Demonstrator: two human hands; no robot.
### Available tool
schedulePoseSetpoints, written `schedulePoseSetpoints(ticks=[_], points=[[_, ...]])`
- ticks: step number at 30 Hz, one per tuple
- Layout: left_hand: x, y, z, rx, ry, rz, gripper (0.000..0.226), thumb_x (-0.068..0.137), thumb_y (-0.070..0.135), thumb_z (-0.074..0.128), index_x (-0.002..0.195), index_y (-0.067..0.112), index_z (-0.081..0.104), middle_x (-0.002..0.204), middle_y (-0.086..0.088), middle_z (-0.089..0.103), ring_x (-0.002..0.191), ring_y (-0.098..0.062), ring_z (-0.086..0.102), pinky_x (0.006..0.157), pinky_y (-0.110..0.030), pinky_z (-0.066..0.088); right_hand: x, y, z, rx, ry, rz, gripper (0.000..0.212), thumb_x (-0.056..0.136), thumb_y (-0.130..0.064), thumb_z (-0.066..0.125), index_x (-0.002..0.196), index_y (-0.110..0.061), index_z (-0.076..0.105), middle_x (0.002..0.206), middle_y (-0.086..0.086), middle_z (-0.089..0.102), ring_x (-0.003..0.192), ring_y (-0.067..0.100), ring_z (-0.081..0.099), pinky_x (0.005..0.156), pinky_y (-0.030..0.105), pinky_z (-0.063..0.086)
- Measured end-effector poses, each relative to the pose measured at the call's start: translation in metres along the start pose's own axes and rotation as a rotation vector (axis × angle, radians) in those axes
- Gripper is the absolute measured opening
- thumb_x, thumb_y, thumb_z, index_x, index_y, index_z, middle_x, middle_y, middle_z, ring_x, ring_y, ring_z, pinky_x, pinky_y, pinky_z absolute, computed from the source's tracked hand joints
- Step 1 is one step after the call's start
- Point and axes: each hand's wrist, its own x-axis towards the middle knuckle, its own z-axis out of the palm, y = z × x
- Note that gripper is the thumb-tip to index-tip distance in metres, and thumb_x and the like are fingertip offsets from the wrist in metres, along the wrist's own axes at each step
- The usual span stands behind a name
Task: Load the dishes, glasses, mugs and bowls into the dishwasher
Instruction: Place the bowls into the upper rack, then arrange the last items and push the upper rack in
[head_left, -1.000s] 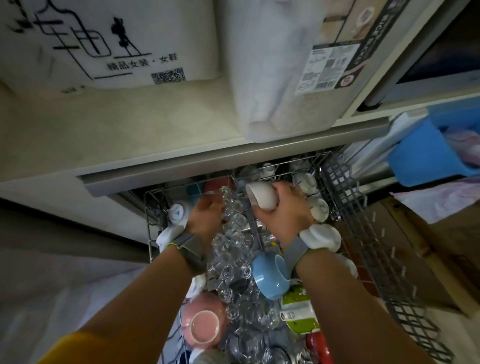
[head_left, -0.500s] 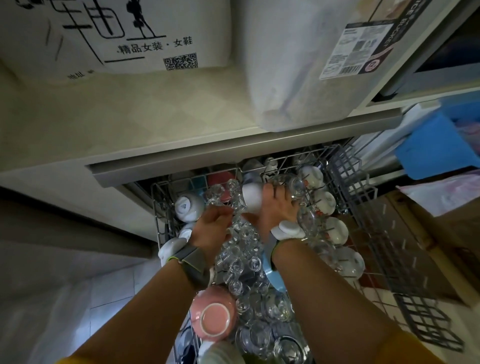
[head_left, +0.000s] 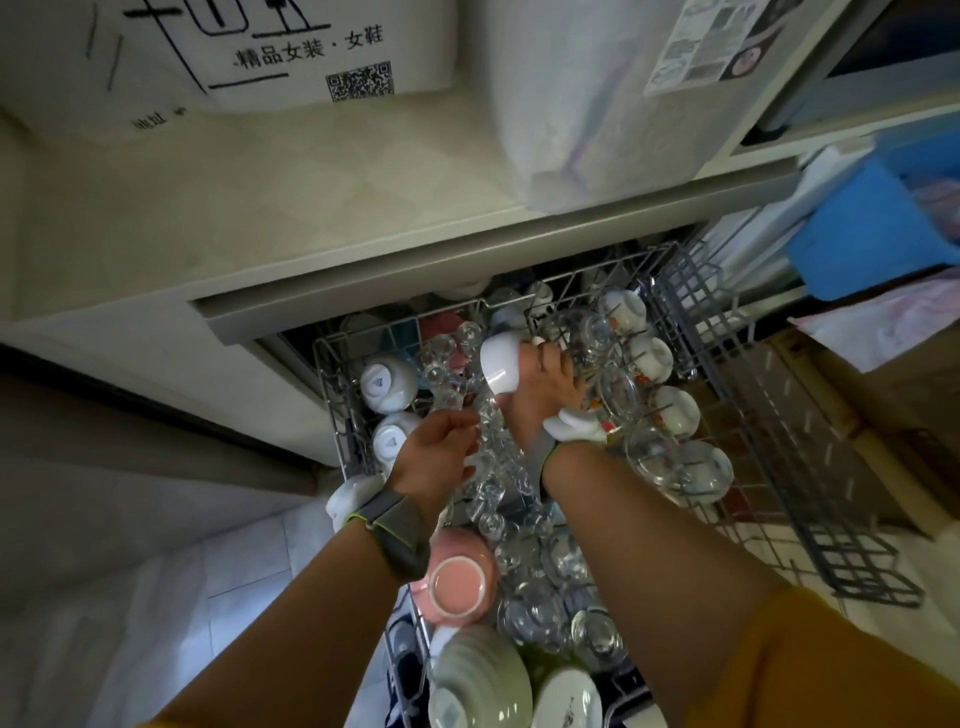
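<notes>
Across the head view, centre of the frame: one wire dishwasher rack (head_left: 769, 467), pulled out from under a pale countertop (head_left: 260, 208). Right hand (head_left: 545, 387), centre frame, fingers curled round a white mug (head_left: 500, 361), which was held tilted on its side above the rear middle of the rack, just beside a row of clear glasses (head_left: 493, 457) running down the rack's centre. Left hand (head_left: 434, 457), lower left of the right hand, fingers loosely curled with their tips at the row of clear glasses; whether it gripped one could not be told. Both wrists carried grey straps with white devices. Left side of the rack: two white cups (head_left: 387, 382) mouth down. Right side: several white bowls (head_left: 670, 410) and glass bowls, inverted. Lower centre: one pink mug (head_left: 460, 582), with a ribbed pale bowl (head_left: 478, 680) beneath it at the bottom edge. Upper frame, on the countertop: one white box (head_left: 311, 47) with printed characters and a QR code; one plastic-wrapped package (head_left: 597, 104). Right edge: blue cloth (head_left: 872, 228).
</notes>
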Motion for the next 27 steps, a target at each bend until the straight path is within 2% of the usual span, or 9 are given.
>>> schedulePoseSetpoints(ticks=[3, 6, 9, 14, 17, 21, 23, 26, 27], points=[[-0.015, 0.001, 0.002, 0.079, -0.035, -0.004, 0.019, 0.096, 0.005, 0.049, 0.091, 0.018, 0.062, 0.084, -0.005, 0.058, 0.075, -0.015, 0.053, 0.065, -0.028, 0.043, -0.02, 0.008, -0.019, 0.018, -0.083, 0.004, 0.063, 0.088, -0.037, 0.058, 0.144, -0.024, 0.034, 0.148, 0.005, 0.027, 0.135, 0.032, 0.026, 0.105, 0.045, 0.028], [-0.044, 0.001, 0.016, 0.195, -0.105, -0.009, 0.015, 0.095, 0.005, 0.05, 0.097, 0.014, 0.062, 0.078, -0.006, 0.057, 0.067, -0.015, 0.051, 0.058, -0.025, 0.041, -0.075, 0.032, -0.041, 0.038, -0.074, 0.021, 0.046, 0.082, -0.042, 0.063, 0.122, -0.021, 0.055, 0.141, 0.004, 0.041, 0.129, 0.032, 0.038, 0.101, 0.043, 0.032], [-0.078, 0.003, 0.042, 0.353, -0.252, 0.022, 0.017, 0.093, 0.009, 0.051, 0.09, 0.021, 0.063, 0.078, -0.006, 0.06, 0.07, -0.019, 0.054, 0.057, -0.025, 0.04, -0.142, 0.057, -0.06, 0.103, -0.102, 0.079, 0.036, 0.082, -0.039, 0.064, 0.114, -0.023, 0.062, 0.126, 0.003, 0.057, 0.117, 0.029, 0.053, 0.089, 0.034, 0.039], [-0.158, 0.02, 0.132, 0.649, -0.552, 0.184, 0.009, 0.091, 0.019, 0.055, 0.092, 0.023, 0.062, 0.086, -0.004, 0.063, 0.083, -0.021, 0.058, 0.075, -0.035, 0.046, -0.233, 0.126, -0.125, 0.269, -0.219, 0.291, 0.029, 0.086, -0.03, 0.063, 0.111, -0.016, 0.067, 0.106, 0.005, 0.067, 0.1, 0.027, 0.064, 0.086, 0.038, 0.052], [-0.211, 0.02, 0.189, 0.683, -0.613, 0.297, 0.007, 0.077, 0.031, 0.056, 0.082, 0.029, 0.06, 0.086, 0.0, 0.063, 0.089, -0.022, 0.061, 0.085, -0.037, 0.049, -0.288, 0.178, -0.159, 0.356, -0.094, 0.399, 0.03, 0.085, -0.032, 0.065, 0.111, -0.017, 0.067, 0.108, 0.006, 0.067, 0.101, 0.027, 0.062, 0.087, 0.036, 0.051], [-0.298, -0.03, 0.294, 0.766, -0.707, 0.35, 0.016, 0.089, 0.013, 0.057, 0.081, 0.027, 0.06, 0.082, 0.001, 0.063, 0.089, -0.024, 0.061, 0.079, -0.036, 0.049, -0.39, 0.28, -0.202, 0.442, 0.068, 0.495, 0.028, 0.087, -0.031, 0.066, 0.111, -0.017, 0.066, 0.115, 0.007, 0.064, 0.103, 0.027, 0.061, 0.085, 0.033, 0.049], [-0.336, -0.06, 0.337, 0.772, -0.749, 0.295, 0.017, 0.093, 0.013, 0.053, 0.083, 0.026, 0.059, 0.091, -0.004, 0.064, 0.092, -0.025, 0.063, 0.077, -0.035, 0.049, -0.431, 0.321, -0.216, 0.466, 0.088, 0.552, 0.032, 0.088, -0.035, 0.065, 0.115, -0.018, 0.063, 0.119, 0.006, 0.061, 0.105, 0.025, 0.06, 0.084, 0.031, 0.047], [-0.477, -0.153, 0.466, 0.841, -0.992, 0.204, 0.016, 0.096, 0.014, 0.049, 0.089, 0.025, 0.058, 0.099, -0.004, 0.061, 0.09, -0.017, 0.058, 0.077, -0.031, 0.048, -0.588, 0.454, -0.241, 0.459, 0.25, 0.82, 0.035, 0.087, -0.038, 0.065, 0.117, -0.02, 0.061, 0.122, 0.004, 0.061, 0.107, 0.023, 0.061, 0.084, 0.029, 0.047], [-0.483, -0.155, 0.472, 0.822, -0.988, 0.2, 0.015, 0.097, 0.014, 0.048, 0.092, 0.024, 0.058, 0.1, -0.003, 0.061, 0.09, -0.016, 0.058, 0.077, -0.03, 0.048, -0.591, 0.464, -0.241, 0.45, 0.268, 0.813, 0.036, 0.087, -0.037, 0.066, 0.117, -0.02, 0.061, 0.122, 0.004, 0.062, 0.106, 0.023, 0.061, 0.083, 0.029, 0.047]])
